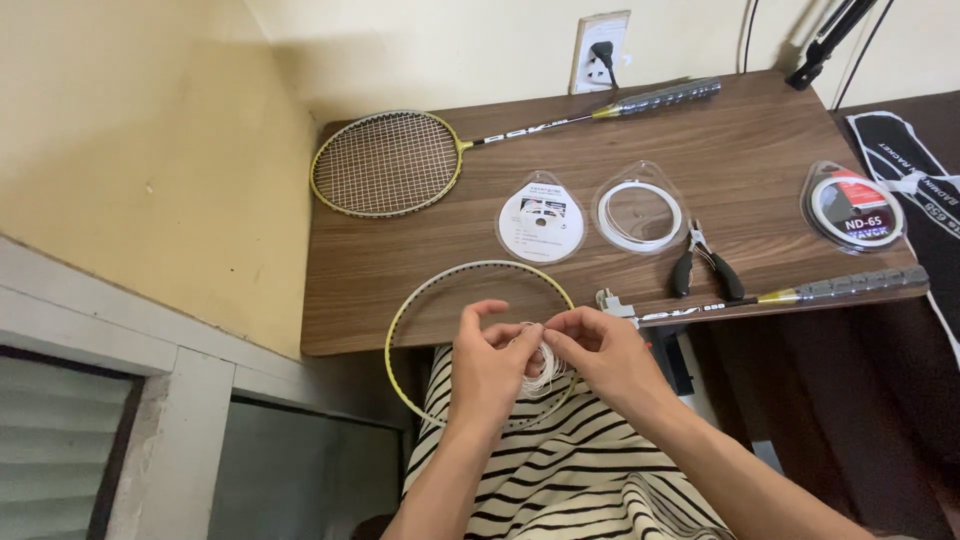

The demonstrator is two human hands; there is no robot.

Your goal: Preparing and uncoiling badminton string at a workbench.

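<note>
Pinching a white string coil (541, 368), left hand (490, 362) and right hand (607, 355) both close fingertips on it. Coil sits over the unstrung racket frame (430, 290).

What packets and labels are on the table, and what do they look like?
Round clear packet, table middle: white disc label with dark print.
Round clear packet, just right of it: coil of white string.
Round packet, far right: red, white and dark label.
Black racket bag, right edge: white lettering.

I'm seeing bare desk strip (400, 300) lying open left of empty racket frame (480, 340); pliers (705, 268), string packets (540, 224) and strung racket (390, 163) crowding far side; wall (150, 160) closing left.
</note>
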